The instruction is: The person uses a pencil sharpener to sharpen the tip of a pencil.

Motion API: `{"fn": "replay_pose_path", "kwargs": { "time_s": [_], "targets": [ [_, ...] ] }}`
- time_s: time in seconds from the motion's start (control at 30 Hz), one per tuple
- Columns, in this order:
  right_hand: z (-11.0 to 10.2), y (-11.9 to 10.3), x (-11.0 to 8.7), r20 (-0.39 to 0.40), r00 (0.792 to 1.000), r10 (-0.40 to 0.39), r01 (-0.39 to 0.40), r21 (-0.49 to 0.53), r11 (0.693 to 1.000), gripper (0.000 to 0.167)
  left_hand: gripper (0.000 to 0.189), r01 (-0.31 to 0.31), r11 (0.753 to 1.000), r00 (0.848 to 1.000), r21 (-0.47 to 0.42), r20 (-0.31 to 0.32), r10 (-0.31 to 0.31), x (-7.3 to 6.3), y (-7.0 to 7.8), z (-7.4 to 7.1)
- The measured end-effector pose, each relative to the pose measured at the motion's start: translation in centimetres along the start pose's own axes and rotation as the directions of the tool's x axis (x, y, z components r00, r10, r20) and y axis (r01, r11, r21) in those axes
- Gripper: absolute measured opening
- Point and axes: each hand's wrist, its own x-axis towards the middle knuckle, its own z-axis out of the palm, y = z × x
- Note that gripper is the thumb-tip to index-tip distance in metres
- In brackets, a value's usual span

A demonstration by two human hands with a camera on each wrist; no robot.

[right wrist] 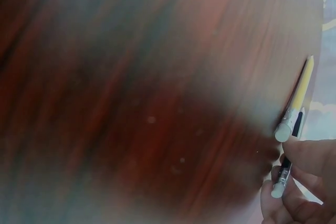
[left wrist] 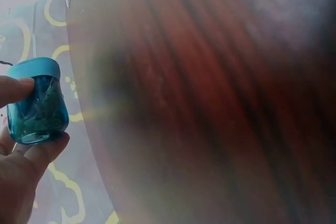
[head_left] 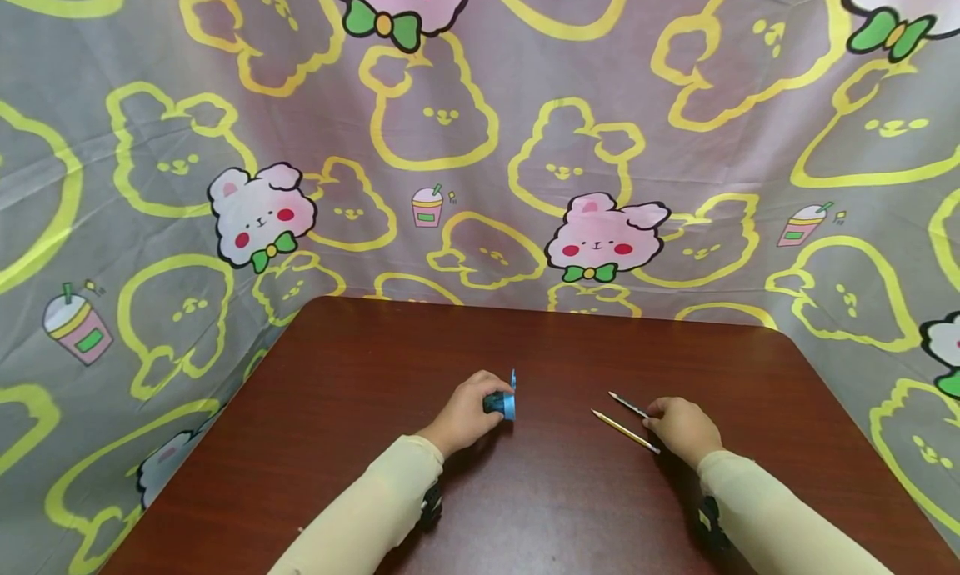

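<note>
My left hand [head_left: 462, 412] grips a small blue see-through canister [left wrist: 39, 108] that looks like a pencil sharpener, lying on its side in the head view. Its light-blue cap [head_left: 509, 407] faces right, and a thin flap [head_left: 513, 379] stands up from the rim. Dark green stuff shows through its wall in the left wrist view. With thumb and fingers, my right hand [head_left: 684, 429] pinches a black-and-white pencil [right wrist: 284, 174] near its eraser end; the tip points away to the left. A yellow pencil [head_left: 625, 431] lies on the table just left of that hand.
The brown wooden table [head_left: 360, 375] has rounded far corners. A grey curtain [head_left: 480, 250] printed with rabbits and drink cups hangs close behind it and along both sides. Each wrist wears a dark camera.
</note>
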Motion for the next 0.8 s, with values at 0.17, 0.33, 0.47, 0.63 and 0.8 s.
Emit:
{"fn": "replay_pose_path", "kwargs": {
  "time_s": [0.17, 0.33, 0.47, 0.63, 0.8],
  "targets": [
    [0.0, 0.0, 0.0, -0.005, 1.000, 0.005, -0.005, -0.002, 1.000, 0.016, 0.034, 0.004, 1.000, 1.000, -0.004, 0.012, -0.004, 0.2, 0.1, 0.3],
    [0.1, 0.1, 0.0, 0.000, 1.000, 0.011, -0.011, 0.000, 1.000, 0.017, 0.034, -0.008, 1.000, 1.000, 0.003, 0.007, 0.008, 0.2, 0.0, 0.6],
    [0.1, 0.0, 0.0, -0.006, 1.000, 0.008, -0.008, 0.000, 1.000, 0.017, 0.034, 0.001, 1.000, 1.000, 0.003, 0.014, -0.001, 0.3, 0.0, 0.8],
    [0.0, 0.0, 0.0, 0.001, 1.000, 0.013, -0.013, 0.005, 1.000, 0.017, 0.035, 0.003, 1.000, 1.000, 0.005, 0.019, -0.003, 0.4, -0.1, 0.9],
    [0.1, 0.1, 0.0, 0.004, 1.000, 0.012, -0.012, 0.007, 1.000, 0.017, 0.035, 0.011, 1.000, 1.000, 0.003, 0.026, -0.011, 0.5, -0.2, 1.1]
  ]
}}
